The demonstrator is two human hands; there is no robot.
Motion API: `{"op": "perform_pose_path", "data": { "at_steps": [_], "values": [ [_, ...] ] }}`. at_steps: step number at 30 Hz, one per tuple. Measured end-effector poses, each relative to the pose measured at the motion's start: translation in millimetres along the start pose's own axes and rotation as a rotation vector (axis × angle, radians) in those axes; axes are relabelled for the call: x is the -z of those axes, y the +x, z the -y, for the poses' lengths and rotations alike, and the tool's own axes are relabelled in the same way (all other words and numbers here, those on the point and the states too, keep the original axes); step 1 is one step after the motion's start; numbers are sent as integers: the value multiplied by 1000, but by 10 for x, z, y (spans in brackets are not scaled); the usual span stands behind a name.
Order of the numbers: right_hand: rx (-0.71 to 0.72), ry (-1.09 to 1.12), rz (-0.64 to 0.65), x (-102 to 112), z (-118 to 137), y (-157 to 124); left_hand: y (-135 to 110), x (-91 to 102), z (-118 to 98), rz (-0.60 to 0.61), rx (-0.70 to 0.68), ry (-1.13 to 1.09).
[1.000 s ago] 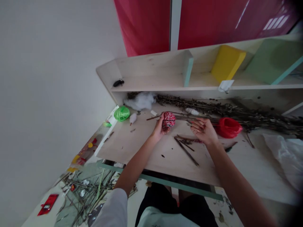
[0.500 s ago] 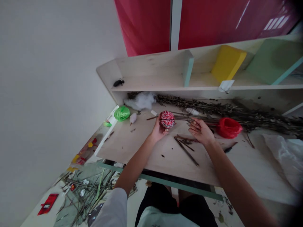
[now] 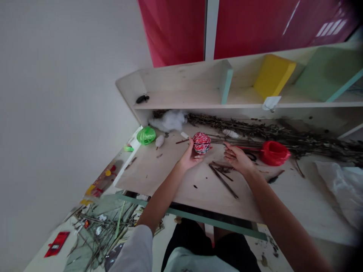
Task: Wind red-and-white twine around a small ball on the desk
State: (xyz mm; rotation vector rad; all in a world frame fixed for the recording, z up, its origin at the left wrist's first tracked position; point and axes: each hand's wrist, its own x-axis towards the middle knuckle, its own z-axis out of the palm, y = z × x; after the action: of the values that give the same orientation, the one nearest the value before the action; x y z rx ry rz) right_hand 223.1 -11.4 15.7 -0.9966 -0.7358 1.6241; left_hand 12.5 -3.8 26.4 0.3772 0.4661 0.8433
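My left hand (image 3: 190, 156) is closed around a ball of red, white and dark twisted string (image 3: 202, 143), holding it a little above the desk. To its right, my right hand (image 3: 236, 156) is closed in a pinch, palm toward the ball but apart from it. Whatever lies between its fingertips is too fine to make out. Below the right hand are several short broken sticks (image 3: 224, 181). A roll of red plastic twine (image 3: 274, 153) sits right of that hand, with a dark scissors handle (image 3: 252, 156) partly hidden beside it.
Dry twigs (image 3: 241, 126) run along the back under the shelf (image 3: 178, 101). White stuffing (image 3: 170, 121), green plastic twine (image 3: 146, 135) and a white wrapped piece on a stick (image 3: 159, 141) are at left. Clear plastic (image 3: 338, 185) lies at right. Sticks (image 3: 99, 234) litter the floor.
The string ball in my left hand has shifted slightly right. My right hand has moved slightly left and turned, uncovering the dark scissors handle near the red twine.
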Motion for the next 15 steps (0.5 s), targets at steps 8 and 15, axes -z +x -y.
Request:
{"op": "perform_pose_path", "data": {
  "at_steps": [8,15],
  "values": [
    [8,19,-6,18,4,17,21,-1,-14,25,47,54],
    [-6,30,-1,-17,16,-8,-16,-44,-18,-35,33,40]
  ]
}}
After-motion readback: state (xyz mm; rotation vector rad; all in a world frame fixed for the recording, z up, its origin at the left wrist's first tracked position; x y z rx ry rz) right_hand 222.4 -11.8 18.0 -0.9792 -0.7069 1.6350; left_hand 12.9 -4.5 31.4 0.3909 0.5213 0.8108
